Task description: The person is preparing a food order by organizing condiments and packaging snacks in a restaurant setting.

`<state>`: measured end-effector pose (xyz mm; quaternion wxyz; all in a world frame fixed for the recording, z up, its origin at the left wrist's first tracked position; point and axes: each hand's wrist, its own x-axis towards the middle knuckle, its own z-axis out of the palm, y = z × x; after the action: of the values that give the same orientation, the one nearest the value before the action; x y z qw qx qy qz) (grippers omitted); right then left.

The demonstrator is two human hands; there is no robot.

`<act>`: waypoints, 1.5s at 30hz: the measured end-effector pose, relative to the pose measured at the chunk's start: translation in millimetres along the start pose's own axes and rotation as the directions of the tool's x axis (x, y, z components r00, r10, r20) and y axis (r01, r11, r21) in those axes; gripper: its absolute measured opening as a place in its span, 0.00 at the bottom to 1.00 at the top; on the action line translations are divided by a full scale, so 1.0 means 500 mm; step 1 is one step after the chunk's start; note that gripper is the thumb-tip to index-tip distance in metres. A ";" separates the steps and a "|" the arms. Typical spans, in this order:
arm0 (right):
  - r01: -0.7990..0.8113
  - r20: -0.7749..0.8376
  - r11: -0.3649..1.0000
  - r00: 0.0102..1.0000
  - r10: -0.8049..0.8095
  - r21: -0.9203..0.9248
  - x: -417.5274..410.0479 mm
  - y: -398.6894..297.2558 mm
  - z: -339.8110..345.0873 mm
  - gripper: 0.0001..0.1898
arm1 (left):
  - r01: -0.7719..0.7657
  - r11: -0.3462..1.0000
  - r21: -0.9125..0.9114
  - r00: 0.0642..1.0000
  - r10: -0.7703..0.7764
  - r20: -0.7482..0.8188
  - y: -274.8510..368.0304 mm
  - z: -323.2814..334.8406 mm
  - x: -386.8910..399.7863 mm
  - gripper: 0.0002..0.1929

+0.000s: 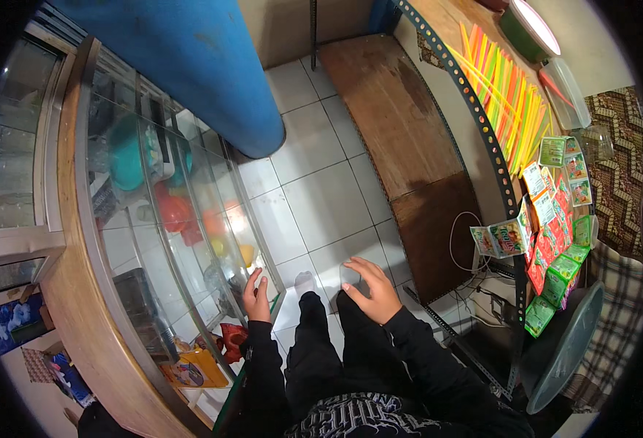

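Note:
My left hand (257,297) hangs beside the glass display case (190,268), fingers parted and holding nothing. Over my right leg is my right hand (369,290), its fingers spread and curved with nothing between them. Both hands are above the white tiled floor (327,197). Behind the case's glass are a teal container (130,153), a red plastic item (174,208) and a yellow box (195,369). To the right, a metal-framed shelf holds colourful plastic straws (504,98) and strips of red and green sachets (554,241).
A wide blue column (212,71) stands ahead. A low wooden shelf (398,115) runs along the right, with cables (463,290) near its close end. A round grey lid or tray (567,350) stands tilted at the lower right. The case has a wooden edge (80,263) at left.

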<state>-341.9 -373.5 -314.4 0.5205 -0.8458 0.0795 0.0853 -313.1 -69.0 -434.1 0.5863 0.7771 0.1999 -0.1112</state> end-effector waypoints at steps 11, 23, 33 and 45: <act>-0.010 -0.051 0.999 0.999 0.009 -0.032 -0.061 -0.025 -0.033 0.22 | -0.248 0.605 0.757 0.963 0.069 0.260 -0.023 -0.052 -0.107 0.19; -0.018 -0.091 1.000 0.996 0.017 -0.011 -0.096 0.008 0.003 0.19 | 0.236 0.379 0.895 0.921 -0.380 -0.082 -0.073 -0.062 -0.184 0.53; -0.031 -0.082 0.999 0.996 0.028 -0.034 -0.106 0.015 0.019 0.20 | 0.373 0.148 0.916 0.806 -0.541 -0.241 -0.021 -0.054 -0.161 0.55; 0.106 0.099 0.959 0.992 -0.083 -0.264 -0.102 0.011 0.082 0.23 | 0.236 0.234 0.943 0.870 -0.484 -0.097 -0.042 -0.073 -0.187 0.54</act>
<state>-395.0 -337.1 -325.9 0.4075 -0.9069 0.0040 0.1069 -408.2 -46.1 -403.8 0.0061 0.8831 0.2080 -0.4206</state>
